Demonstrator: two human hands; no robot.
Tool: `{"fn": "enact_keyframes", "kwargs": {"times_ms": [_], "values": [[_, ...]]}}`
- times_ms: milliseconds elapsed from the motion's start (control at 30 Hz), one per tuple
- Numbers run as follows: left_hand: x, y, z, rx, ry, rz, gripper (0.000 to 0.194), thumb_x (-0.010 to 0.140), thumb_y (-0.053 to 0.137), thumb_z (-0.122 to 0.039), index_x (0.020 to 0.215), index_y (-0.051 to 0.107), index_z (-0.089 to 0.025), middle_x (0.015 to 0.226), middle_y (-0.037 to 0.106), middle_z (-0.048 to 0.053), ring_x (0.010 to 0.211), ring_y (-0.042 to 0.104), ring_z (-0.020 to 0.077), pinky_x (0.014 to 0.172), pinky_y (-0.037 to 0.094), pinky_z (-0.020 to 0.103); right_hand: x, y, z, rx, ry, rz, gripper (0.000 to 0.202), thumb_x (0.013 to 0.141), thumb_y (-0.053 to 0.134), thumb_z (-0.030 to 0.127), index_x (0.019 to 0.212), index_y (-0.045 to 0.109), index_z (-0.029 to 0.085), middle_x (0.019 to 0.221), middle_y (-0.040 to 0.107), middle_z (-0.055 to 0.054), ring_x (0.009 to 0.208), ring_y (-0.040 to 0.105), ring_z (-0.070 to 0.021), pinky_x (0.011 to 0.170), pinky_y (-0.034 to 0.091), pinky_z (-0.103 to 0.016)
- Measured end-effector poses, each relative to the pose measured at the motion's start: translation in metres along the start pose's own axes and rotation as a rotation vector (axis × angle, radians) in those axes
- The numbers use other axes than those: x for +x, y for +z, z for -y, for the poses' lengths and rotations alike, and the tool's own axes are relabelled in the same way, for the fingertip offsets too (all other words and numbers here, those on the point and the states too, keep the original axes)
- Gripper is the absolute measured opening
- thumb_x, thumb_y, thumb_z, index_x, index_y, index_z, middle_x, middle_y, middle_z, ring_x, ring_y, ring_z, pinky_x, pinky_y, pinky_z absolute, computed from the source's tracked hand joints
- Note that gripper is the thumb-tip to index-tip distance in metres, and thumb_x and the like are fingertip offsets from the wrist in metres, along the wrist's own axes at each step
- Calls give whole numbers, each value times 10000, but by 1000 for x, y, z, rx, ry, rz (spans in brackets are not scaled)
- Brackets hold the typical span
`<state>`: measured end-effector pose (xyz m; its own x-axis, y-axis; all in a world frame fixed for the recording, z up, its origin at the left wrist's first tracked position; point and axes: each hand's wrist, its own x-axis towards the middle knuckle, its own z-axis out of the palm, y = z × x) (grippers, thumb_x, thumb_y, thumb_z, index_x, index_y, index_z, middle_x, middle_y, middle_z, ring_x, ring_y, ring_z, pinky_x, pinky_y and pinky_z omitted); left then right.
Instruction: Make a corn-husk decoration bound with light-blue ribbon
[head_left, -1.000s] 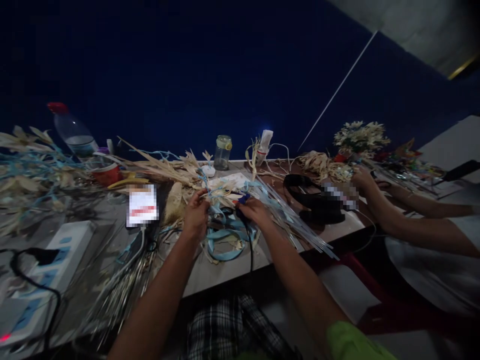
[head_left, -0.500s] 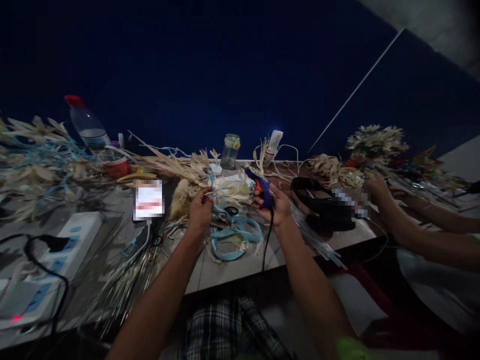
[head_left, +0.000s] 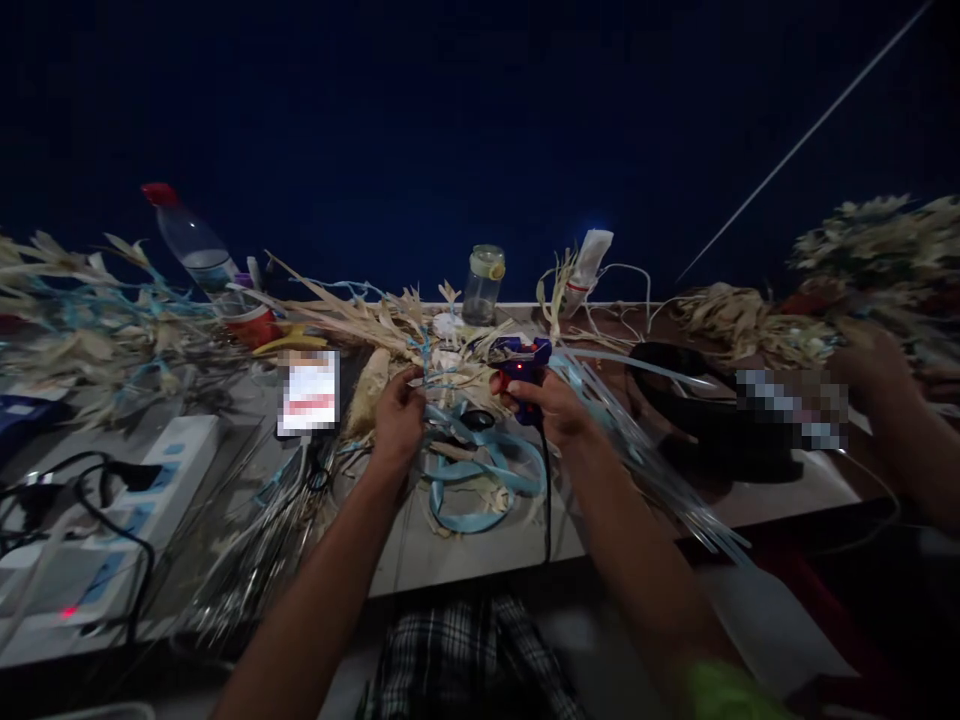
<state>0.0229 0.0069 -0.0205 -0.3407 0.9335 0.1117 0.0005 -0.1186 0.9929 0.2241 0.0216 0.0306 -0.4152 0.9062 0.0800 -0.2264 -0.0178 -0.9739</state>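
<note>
My left hand [head_left: 401,415] is closed, thumb and fingers pinched on a thin stem wrapped in light blue tape [head_left: 425,352], with pale dried-husk petals around its upper part. In my right hand [head_left: 551,400] is a dark blue hot glue gun [head_left: 531,352] with a red trigger and a small red light. Its nozzle points left towards the pale husk pieces [head_left: 469,380], and a black cord hangs down from the handle. A long translucent stick [head_left: 637,367] stretches right from behind the gun. Loops of light blue ribbon [head_left: 480,515] lie below, between my hands.
A power strip [head_left: 161,500], a lit phone [head_left: 307,395] and thin wires [head_left: 247,570] lie left. A red-capped bottle [head_left: 202,260], a red cup [head_left: 251,322] and a jar [head_left: 482,285] stand behind. Glue sticks [head_left: 652,480], a black bag-like item [head_left: 690,430] and another person's hand [head_left: 877,370] are right.
The view has shifted, so things on the right appear farther right. My right hand has turned the glue gun more level, its nozzle now left towards the husk pieces. My left hand keeps its pinch.
</note>
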Motion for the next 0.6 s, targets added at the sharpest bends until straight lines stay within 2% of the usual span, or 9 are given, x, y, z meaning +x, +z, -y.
{"fn": "enact_keyframes", "kwargs": {"times_ms": [300,433,600], "values": [[-4,2,-7,142,49,-24,306,688,496,-162,979,591,-167,620,437,-33,524,381,76,499,324,192,-2,-9,-6,-322,83,64,304,752,537,425,799,585,128,660,518,-9,526,384,-75,507,301,-228],[-4,2,-6,164,68,-7,316,689,488,-146,987,589,-172,652,466,-23,549,391,83,517,331,197,-3,-5,-7,-426,99,76,325,774,494,440,787,586,128,570,429,22,514,366,-79,494,280,-227],[-4,2,-1,194,72,7,308,710,488,-177,1000,592,-173,652,480,-16,540,386,90,509,325,210,-3,-5,-10,-448,93,67,319,790,468,433,777,574,133,593,446,15,513,368,-79,491,284,-228]]}}
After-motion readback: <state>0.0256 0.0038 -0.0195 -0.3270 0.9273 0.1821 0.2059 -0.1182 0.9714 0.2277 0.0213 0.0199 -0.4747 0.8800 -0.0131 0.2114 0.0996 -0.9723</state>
